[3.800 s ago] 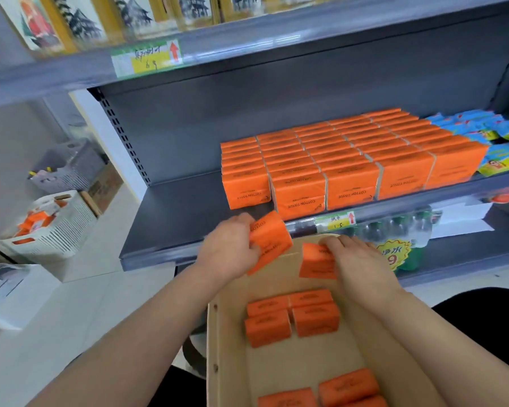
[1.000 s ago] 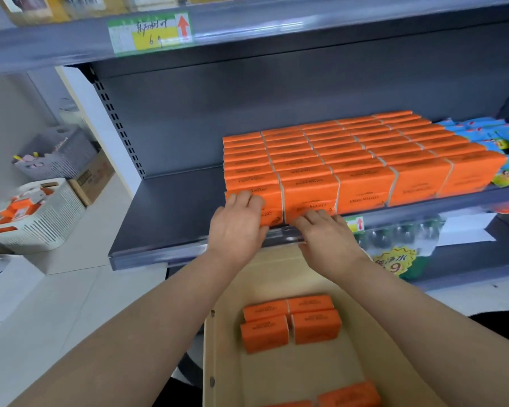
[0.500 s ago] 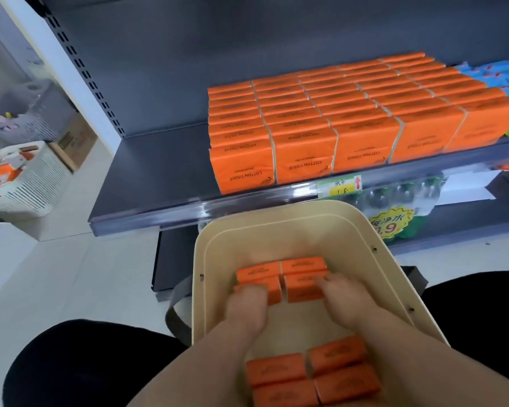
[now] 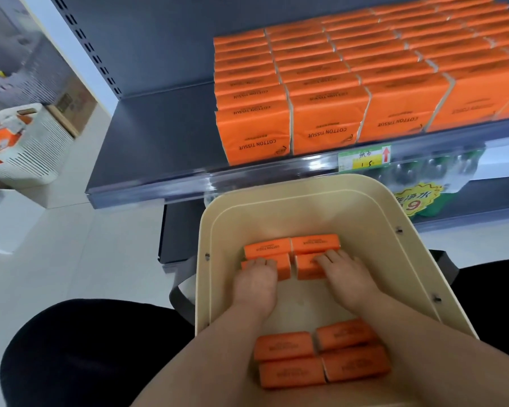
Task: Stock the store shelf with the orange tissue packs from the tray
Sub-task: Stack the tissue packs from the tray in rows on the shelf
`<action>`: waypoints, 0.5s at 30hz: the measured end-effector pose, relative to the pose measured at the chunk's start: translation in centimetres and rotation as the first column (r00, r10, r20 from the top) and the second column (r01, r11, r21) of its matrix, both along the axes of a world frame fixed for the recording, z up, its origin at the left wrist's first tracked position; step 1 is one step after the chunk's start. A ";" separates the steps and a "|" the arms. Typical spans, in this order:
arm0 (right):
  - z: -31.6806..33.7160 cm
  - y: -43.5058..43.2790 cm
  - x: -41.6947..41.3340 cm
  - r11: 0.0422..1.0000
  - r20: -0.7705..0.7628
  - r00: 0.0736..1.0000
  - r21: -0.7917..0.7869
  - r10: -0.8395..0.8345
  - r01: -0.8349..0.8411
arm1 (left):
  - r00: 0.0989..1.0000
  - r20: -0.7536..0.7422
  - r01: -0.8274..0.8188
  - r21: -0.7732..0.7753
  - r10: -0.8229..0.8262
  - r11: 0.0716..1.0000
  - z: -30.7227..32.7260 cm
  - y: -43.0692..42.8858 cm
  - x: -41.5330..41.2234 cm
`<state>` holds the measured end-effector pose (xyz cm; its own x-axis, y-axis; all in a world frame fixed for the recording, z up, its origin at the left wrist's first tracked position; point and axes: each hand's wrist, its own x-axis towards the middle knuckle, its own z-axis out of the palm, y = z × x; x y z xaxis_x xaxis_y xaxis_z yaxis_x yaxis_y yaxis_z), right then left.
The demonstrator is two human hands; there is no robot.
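Observation:
A cream tray (image 4: 306, 186) sits on my lap below the grey shelf (image 4: 159, 136). Rows of orange tissue packs (image 4: 329, 118) fill the shelf's middle and right. In the tray, a square cluster of packs lies at the far end, with two back packs (image 4: 268, 248) free. My left hand (image 4: 257, 280) grips the front-left pack (image 4: 283, 267), fingers curled over its top. My right hand (image 4: 346, 274) grips the front-right pack (image 4: 304, 270) the same way. Several more packs (image 4: 321, 353) lie between my forearms.
The shelf's left part is bare. A price tag (image 4: 365, 158) hangs on its front rail. Bottled water (image 4: 429, 171) and a yellow sign (image 4: 415, 201) sit on the lower shelf. A white basket (image 4: 33, 154) and cardboard box (image 4: 71, 104) stand on the floor at left.
Both hands left the shelf's front row, where they had pressed packs in, and came down into the tray. They now rest curled on the two front packs of the far cluster.

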<state>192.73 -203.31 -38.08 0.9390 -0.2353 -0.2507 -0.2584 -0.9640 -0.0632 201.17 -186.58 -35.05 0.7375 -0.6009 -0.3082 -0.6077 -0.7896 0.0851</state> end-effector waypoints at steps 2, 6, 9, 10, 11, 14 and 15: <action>-0.1 0.1 0.0 0.999 0.048 0.999 -0.038 0.001 0.001 | 1.000 0.005 0.006 -0.011 -0.006 1.000 0.1 -0.1 -0.1; -0.3 0.2 -0.2 0.997 0.013 1.000 -0.076 0.004 -0.003 | 1.000 0.006 -0.009 -0.025 0.009 1.000 0.0 0.1 -0.1; 0.1 0.2 0.0 0.997 -0.004 1.000 -0.080 -0.005 0.004 | 1.000 0.015 -0.018 -0.045 0.018 0.999 0.0 0.2 -0.1; 0.2 0.1 0.0 0.998 -0.002 1.000 -0.063 -0.013 0.013 | 1.000 0.019 -0.016 -0.047 0.017 0.999 0.0 0.2 -0.1; 0.2 0.0 0.0 0.999 -0.003 1.000 -0.033 -0.013 0.012 | 1.000 0.028 -0.012 -0.047 0.013 0.999 -0.1 0.2 -0.1; 0.9 0.2 -0.1 0.996 -0.055 0.998 0.075 -0.040 0.045 | 0.998 0.067 0.016 -0.044 -0.013 0.999 -0.4 -0.1 0.0; 1.0 0.3 0.0 0.994 -0.081 0.995 0.096 -0.051 0.059 | 0.997 0.079 0.028 -0.042 -0.025 0.999 -0.5 -0.2 0.1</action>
<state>192.70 -203.06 -37.10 0.9020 -0.2564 -0.3474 -0.3185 -0.9383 -0.1347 201.27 -186.76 -35.58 0.7421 -0.6321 -0.2230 -0.6346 -0.7697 0.0699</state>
